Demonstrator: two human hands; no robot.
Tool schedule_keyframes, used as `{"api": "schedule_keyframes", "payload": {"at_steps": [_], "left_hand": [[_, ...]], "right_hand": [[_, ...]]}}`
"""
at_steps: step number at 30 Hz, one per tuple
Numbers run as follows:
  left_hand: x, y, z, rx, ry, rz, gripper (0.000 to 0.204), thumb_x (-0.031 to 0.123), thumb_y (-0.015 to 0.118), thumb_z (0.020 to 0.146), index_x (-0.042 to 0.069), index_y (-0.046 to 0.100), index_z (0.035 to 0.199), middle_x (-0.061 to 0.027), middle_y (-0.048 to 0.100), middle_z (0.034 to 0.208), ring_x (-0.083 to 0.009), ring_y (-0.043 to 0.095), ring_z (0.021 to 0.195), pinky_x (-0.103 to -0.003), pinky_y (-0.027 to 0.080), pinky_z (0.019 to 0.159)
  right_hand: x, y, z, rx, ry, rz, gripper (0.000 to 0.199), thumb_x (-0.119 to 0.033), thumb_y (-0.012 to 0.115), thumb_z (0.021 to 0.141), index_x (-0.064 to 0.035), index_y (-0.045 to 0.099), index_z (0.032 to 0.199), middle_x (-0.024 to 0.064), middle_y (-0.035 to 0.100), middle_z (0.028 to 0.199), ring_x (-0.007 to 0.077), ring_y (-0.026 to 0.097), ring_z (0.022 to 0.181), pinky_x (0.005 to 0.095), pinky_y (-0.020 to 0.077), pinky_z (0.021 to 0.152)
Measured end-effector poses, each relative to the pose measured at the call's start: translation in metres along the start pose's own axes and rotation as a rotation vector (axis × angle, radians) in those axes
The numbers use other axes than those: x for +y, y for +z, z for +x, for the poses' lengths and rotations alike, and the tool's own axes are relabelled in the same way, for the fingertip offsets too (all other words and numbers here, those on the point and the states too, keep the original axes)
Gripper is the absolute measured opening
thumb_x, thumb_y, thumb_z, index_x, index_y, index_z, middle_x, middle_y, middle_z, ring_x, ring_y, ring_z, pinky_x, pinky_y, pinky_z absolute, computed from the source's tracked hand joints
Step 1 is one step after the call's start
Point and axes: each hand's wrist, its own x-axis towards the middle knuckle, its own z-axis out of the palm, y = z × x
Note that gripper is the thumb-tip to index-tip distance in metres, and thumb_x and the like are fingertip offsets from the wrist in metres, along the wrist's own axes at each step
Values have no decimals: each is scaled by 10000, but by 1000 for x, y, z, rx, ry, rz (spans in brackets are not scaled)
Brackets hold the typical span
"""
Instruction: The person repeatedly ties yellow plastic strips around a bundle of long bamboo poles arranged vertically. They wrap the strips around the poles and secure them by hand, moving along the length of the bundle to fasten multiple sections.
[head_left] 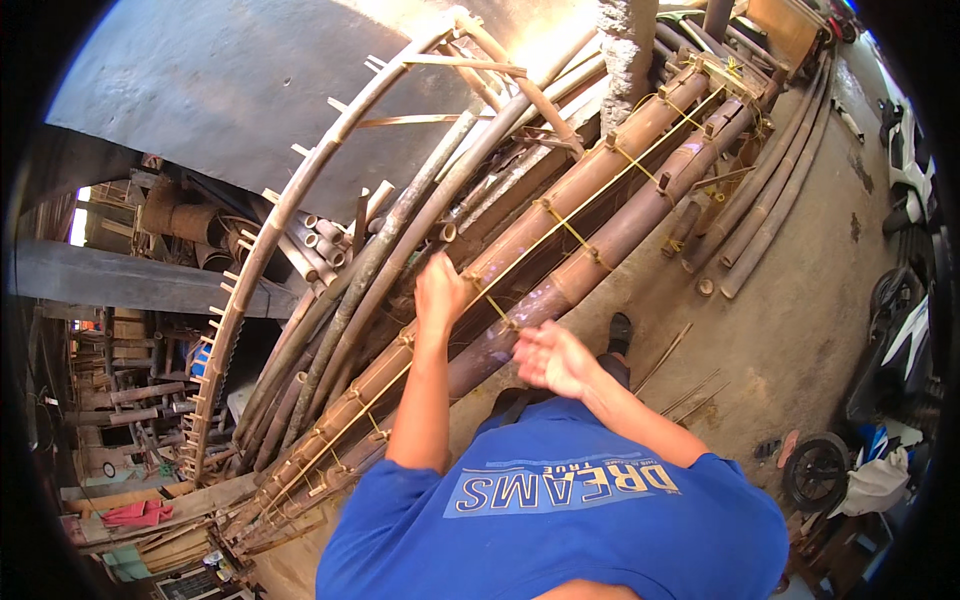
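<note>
Two long brown bamboo poles lie side by side and slant from lower left to upper right: a far pole [585,184] and a near pole [590,268]. Short yellow cord ties [568,225] cross the gap between them, and a straight light strip [560,226] runs lengthwise. At the far pole's outer side, my left hand [440,291] is closed in a fist; whatever it grips is hidden. Beside the near pole, close to a knotted tie, my right hand [552,358] has its fingers curled in. It is slightly blurred, and I cannot make out anything in it.
A curved bamboo piece with pegs [262,245] arches at the left. Beyond the poles lie stacked bamboo lengths [375,250] by a rough post [626,70]. More poles [780,185] rest on the concrete floor at right, with parked motorbikes [905,300] along the edge.
</note>
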Motion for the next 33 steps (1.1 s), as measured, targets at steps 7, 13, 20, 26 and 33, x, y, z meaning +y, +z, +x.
{"api": "schedule_keyframes", "payload": {"at_steps": [7,13,20,26,33], "left_hand": [[-82,81,-59,57,157,-489,207,217,607,896,46,592,1013,-145,644,964,-285,598,883,-409,473,834],[-43,74,-54,179,187,-147,188,174,519,883,85,664,962,-158,681,922,-358,641,906,-514,451,821],[-60,79,-65,344,134,-328,158,208,508,896,116,611,821,-152,662,842,-392,633,838,-588,382,769],[-44,77,-51,237,104,-155,191,189,467,880,110,641,885,-185,667,890,-396,633,881,-571,422,762],[-30,14,48,550,174,-420,208,203,523,920,73,685,926,-190,678,834,-390,666,776,-465,528,669]], "right_hand": [[39,153,45,-399,-877,-1178,307,-193,442,989,-19,526,751,80,534,708,218,505,678,344,427,693],[-41,183,85,90,-953,-2728,390,-417,506,929,-93,699,1029,174,688,1013,352,641,979,465,467,875],[-60,155,42,-389,-448,-1509,373,-304,478,984,-45,591,740,21,551,666,132,509,565,294,427,576],[13,22,21,-502,-833,-1994,347,-226,534,945,14,604,705,233,598,732,413,578,714,452,481,850],[9,34,2,-341,-789,-1846,343,-204,519,959,-6,533,679,162,521,638,341,555,647,452,448,971]]}}
